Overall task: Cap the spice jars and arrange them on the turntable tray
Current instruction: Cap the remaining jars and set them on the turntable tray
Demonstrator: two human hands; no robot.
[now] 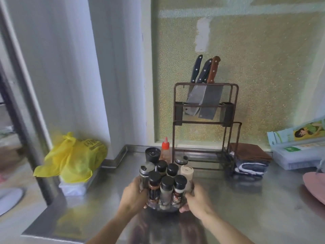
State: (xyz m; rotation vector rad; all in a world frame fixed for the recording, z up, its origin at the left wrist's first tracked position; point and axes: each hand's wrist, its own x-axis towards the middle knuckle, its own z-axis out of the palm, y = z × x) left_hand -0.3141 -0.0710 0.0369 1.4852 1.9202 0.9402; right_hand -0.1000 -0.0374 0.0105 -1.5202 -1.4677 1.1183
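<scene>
Your left hand (pixel 134 194) and right hand (pixel 197 199) are gripping opposite sides of the turntable tray (pixel 163 207), crowded with upright, capped spice jars (pixel 166 189).

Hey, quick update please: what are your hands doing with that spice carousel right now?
Left hand and right hand grip turntable tray by its sides. Jars on it, all capped. Knife rack stands behind.

Dark print on yellow plastic bag (pixel 73 155) too blurred to read, jar labels (pixel 176 194) illegible (small, smeared)
</scene>
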